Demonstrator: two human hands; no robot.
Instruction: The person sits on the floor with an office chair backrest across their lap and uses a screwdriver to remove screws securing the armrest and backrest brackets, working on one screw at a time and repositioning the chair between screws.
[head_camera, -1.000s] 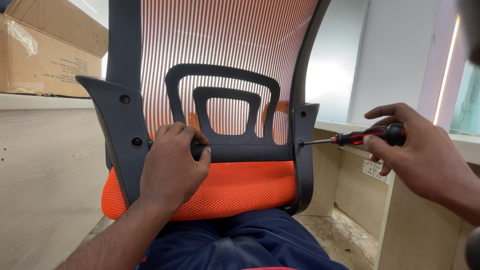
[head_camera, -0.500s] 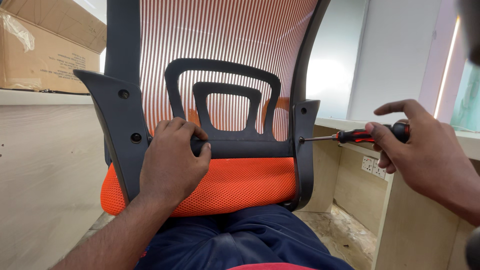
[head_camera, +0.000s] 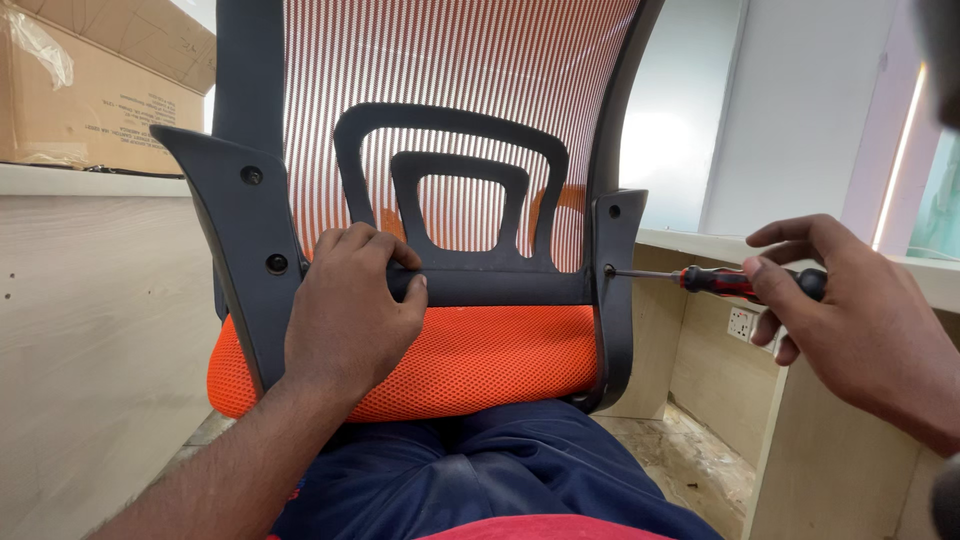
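An office chair stands in front of me with an orange mesh back (head_camera: 450, 60), a black plastic frame and an orange seat cushion (head_camera: 470, 365). My left hand (head_camera: 350, 310) grips the black crossbar (head_camera: 500, 288) at the bottom of the lumbar support (head_camera: 450, 185). My right hand (head_camera: 850, 310) holds the red and black handle of a screwdriver (head_camera: 720, 280). Its thin shaft runs left, and its tip sits in a screw hole on the right side bracket (head_camera: 612, 290). The left side bracket (head_camera: 240, 230) shows two screw holes.
A cardboard box (head_camera: 90, 90) rests on a ledge at upper left above a pale wooden panel. A white desk edge and a wall socket (head_camera: 742, 324) are at right. My legs in dark blue trousers (head_camera: 470, 470) are under the seat.
The view has drifted slightly. My right hand has turned on the screwdriver handle, with the fingers spread more. My left hand keeps the same grip on the crossbar.
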